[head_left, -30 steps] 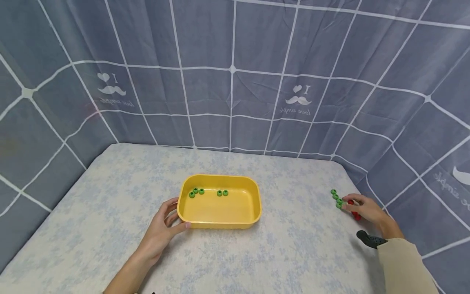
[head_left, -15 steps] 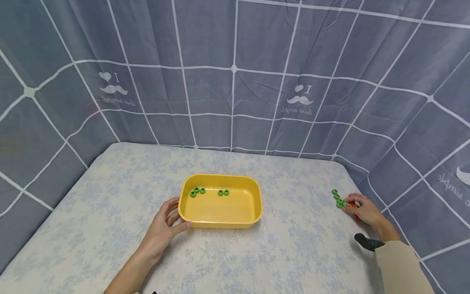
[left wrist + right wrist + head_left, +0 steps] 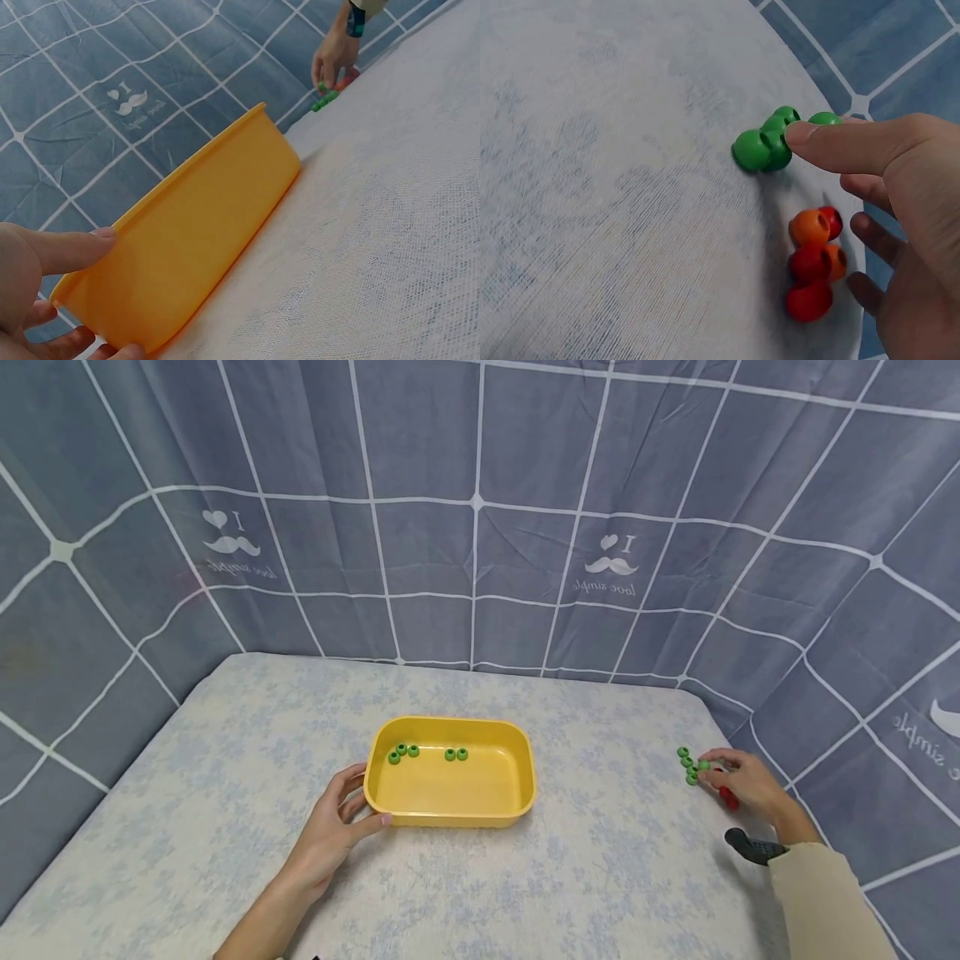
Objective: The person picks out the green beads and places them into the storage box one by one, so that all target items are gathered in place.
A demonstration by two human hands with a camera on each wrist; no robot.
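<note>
At the left side of the yellow tray (image 3: 457,785), my left hand (image 3: 333,822) grips the near-left corner, thumb on the rim and fingers against the wall. Several green beads (image 3: 413,751) lie along the tray's far side. On the right of the table, my right hand (image 3: 746,785) pinches a green bead (image 3: 825,118) between thumb and forefinger. Just beside its thumb sits a cluster of green beads (image 3: 751,150) on the cloth. Under the palm are red beads (image 3: 808,301) and orange beads (image 3: 810,227), partly hidden from the head view by the hand.
A pale floral cloth (image 3: 592,860) covers the table. Blue-grey curtains (image 3: 420,543) with white grid lines stand behind it and at both sides. The right-hand bead cluster lies close to the table's right edge.
My right thumb and forefinger have closed on a green bead and shifted slightly up, uncovering some red beads below. The left hand and tray stay put.
</note>
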